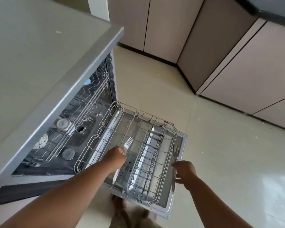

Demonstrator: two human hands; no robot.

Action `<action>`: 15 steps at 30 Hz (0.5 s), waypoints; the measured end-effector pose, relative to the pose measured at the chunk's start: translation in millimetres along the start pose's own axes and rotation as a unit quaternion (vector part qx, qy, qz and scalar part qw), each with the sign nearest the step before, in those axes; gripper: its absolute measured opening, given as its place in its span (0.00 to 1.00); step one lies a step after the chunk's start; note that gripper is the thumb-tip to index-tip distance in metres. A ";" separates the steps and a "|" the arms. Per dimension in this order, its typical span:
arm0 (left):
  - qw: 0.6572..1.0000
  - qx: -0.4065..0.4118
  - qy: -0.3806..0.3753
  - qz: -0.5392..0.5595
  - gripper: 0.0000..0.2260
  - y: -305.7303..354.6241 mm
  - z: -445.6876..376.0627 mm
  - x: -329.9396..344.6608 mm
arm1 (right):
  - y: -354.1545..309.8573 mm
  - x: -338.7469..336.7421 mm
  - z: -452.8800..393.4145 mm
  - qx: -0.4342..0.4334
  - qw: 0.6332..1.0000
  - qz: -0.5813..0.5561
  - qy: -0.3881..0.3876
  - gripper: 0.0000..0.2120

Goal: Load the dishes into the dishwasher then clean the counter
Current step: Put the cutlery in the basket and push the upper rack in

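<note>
- Two hands are reaching out over the pulled-out rack (138, 122) of the open dishwasher (82, 122).
- The left hand (115, 156) is curling its fingers around a white fork (127, 143), with the prongs pointing up and away, over the middle of the rack.
- The right hand (184, 171) is gripping a metal fork (176, 153) with its prongs pointing away, just beside the right edge of the rack.
- A wire cutlery basket (148, 163) is sitting in the rack between the two hands.
- The dishwasher door (176, 191) is lying flat and open under the rack.
- A grey counter (39, 60) is sitting above the dishwasher on the left.
- Some cabinets (237, 63) are standing far off across the pale floor (220, 145).
</note>
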State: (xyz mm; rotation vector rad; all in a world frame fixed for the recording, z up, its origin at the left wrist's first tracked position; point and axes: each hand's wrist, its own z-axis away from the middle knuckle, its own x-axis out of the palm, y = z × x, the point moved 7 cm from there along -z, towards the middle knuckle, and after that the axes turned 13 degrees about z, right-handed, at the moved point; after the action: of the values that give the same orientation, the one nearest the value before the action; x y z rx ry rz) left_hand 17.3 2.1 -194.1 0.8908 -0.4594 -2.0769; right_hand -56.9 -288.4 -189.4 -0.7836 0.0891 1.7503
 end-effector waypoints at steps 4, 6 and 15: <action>0.999 -0.032 0.001 0.012 0.04 -16.9 -39.5 18.2 | 11.6 46.0 -35.4 0.035 0.999 -0.005 -0.035 0.07; 0.999 -0.044 -0.008 0.015 0.04 -25.8 -59.3 35.6 | 15.7 70.0 -60.7 0.045 0.998 0.002 -0.048 0.06; 0.998 -0.060 -0.027 -0.009 0.07 -55.2 -166.7 124.5 | 18.8 157.6 -181.8 0.046 0.996 0.029 -0.074 0.06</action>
State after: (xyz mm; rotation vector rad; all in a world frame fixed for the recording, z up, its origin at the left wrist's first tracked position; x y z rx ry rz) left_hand 56.6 -66.0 -394.6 0.7724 -0.3525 -2.1261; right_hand -9.2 -243.8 -421.8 -0.5873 0.0934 1.8407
